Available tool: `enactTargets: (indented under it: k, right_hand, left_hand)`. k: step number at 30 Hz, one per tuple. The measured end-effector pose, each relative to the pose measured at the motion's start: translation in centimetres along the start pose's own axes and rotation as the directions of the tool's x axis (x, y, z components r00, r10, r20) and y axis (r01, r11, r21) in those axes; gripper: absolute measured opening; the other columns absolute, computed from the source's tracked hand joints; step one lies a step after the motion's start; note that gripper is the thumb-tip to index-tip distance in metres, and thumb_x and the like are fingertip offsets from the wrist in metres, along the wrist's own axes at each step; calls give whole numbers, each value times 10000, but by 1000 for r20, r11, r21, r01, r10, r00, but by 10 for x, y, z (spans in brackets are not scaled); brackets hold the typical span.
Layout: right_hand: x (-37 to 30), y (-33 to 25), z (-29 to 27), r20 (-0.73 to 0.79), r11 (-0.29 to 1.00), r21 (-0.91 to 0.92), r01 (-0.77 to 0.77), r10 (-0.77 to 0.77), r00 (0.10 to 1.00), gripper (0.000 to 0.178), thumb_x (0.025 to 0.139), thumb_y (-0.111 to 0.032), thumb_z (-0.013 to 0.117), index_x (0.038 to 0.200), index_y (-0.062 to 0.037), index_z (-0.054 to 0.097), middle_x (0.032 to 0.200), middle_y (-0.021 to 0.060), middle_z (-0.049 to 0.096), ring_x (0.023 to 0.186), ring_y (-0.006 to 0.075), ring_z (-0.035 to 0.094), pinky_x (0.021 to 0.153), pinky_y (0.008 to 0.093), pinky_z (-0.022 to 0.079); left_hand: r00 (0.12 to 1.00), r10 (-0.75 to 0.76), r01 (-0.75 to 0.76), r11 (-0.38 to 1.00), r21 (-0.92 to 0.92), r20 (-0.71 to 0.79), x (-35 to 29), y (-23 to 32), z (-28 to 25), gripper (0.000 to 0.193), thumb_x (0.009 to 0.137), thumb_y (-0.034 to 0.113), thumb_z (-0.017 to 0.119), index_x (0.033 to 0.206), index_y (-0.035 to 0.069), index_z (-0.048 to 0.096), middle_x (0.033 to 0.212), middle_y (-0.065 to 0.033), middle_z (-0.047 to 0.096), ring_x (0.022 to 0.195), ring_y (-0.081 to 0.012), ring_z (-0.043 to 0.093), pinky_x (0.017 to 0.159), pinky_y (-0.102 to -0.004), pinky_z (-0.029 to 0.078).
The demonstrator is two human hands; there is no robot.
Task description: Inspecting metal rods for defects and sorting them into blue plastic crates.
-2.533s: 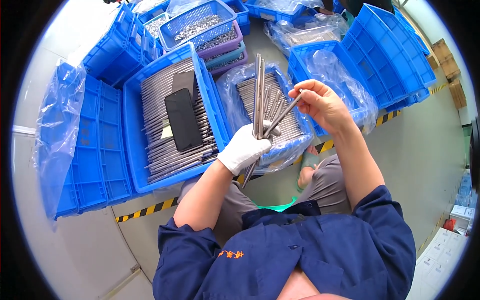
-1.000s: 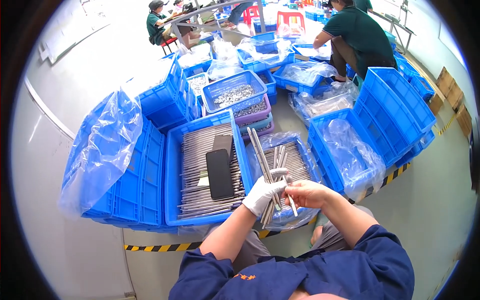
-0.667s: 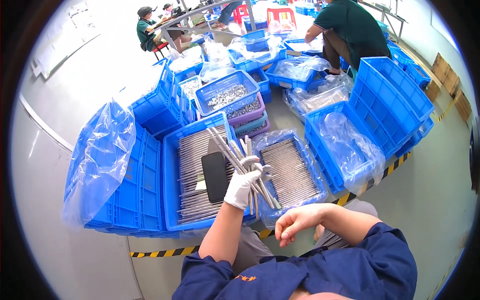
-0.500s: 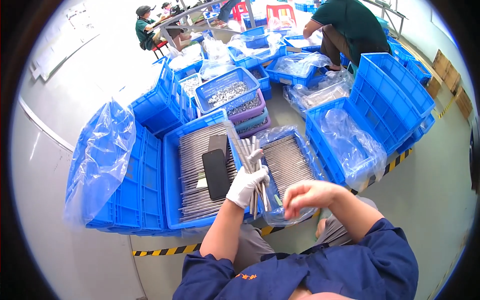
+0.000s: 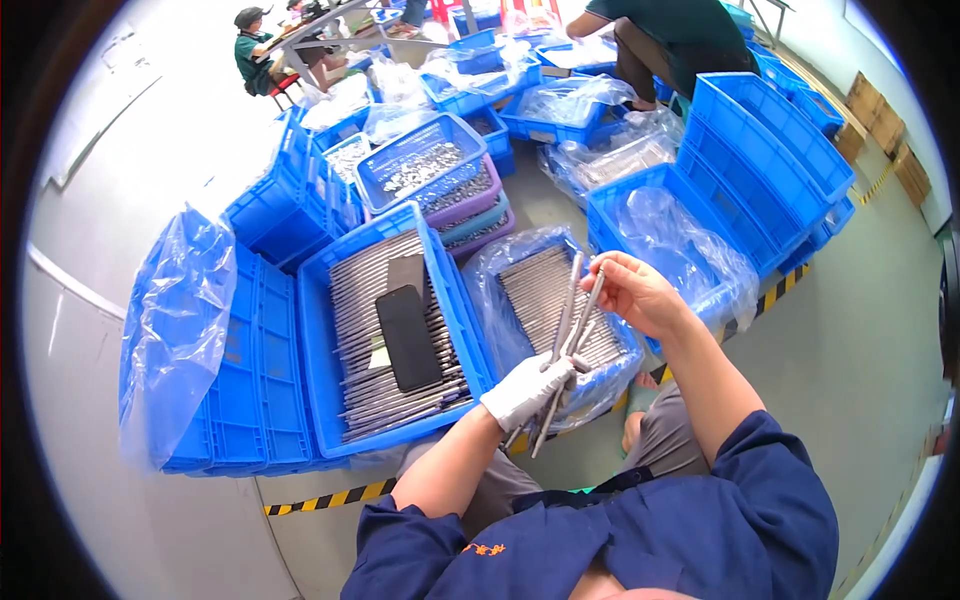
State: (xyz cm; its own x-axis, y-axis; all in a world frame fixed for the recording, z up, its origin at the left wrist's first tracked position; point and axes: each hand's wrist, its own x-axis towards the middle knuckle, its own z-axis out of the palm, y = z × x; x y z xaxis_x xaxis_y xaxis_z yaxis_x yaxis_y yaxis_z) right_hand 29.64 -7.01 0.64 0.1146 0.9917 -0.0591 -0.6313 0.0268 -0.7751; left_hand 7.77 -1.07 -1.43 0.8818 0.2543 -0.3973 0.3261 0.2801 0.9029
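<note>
My left hand (image 5: 528, 390), in a white glove, is closed round a few slim metal rods (image 5: 566, 345) that slant up and away. The bare fingers of my right hand (image 5: 632, 290) pinch the upper end of one rod. Below and beyond the hands, a blue crate (image 5: 480, 335) lined with clear plastic holds a layer of similar rods (image 5: 545, 300). Left of it stands another blue crate (image 5: 312, 350) full of rods (image 5: 375, 330). A black phone (image 5: 408, 340) and a dark flat block (image 5: 406, 270) lie on those rods.
Stacked blue crates (image 5: 235, 380) draped with plastic stand at the left, more (image 5: 765, 150) at the right. Ahead, a blue basket (image 5: 410, 185) of small metal parts tops a purple basket (image 5: 465, 205). A person in dark green (image 5: 690, 45) crouches beyond. Striped tape (image 5: 335, 498) marks the floor.
My left hand has moved right and now holds fewer rods. My right hand has risen and taken a rod's upper end. The whole view has shifted slightly.
</note>
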Motion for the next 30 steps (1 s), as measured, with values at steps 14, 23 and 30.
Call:
enactTargets:
  k: [14,23,30]
  right_hand:
    - [-2,-1,2,-17,968,-252,-9,4,1000,170,871,-164,561,994,-47,555,947,66,636,658,50,479,592,187,395]
    - [-4,5,0,-111,948,-316,-45,10,994,191,844,-131,610,1005,-29,599,959,75,642,725,69,552,648,199,465]
    - [-5,9,6,-11,986,-109,-126,126,992,219,856,-126,589,1049,-24,581,960,75,642,770,84,572,680,214,481]
  left_hand:
    - [980,44,-5,981,196,-192,0,0,-7,244,860,302,553,911,66,590,717,21,518,654,-83,479,606,-248,418]
    - [980,-26,62,982,177,-198,-2,2,-6,286,840,321,573,916,45,577,699,-1,508,639,-91,465,593,-254,407]
    - [986,-15,36,992,124,-164,-7,3,-10,293,838,327,574,917,46,574,699,3,506,640,-85,463,585,-250,407]
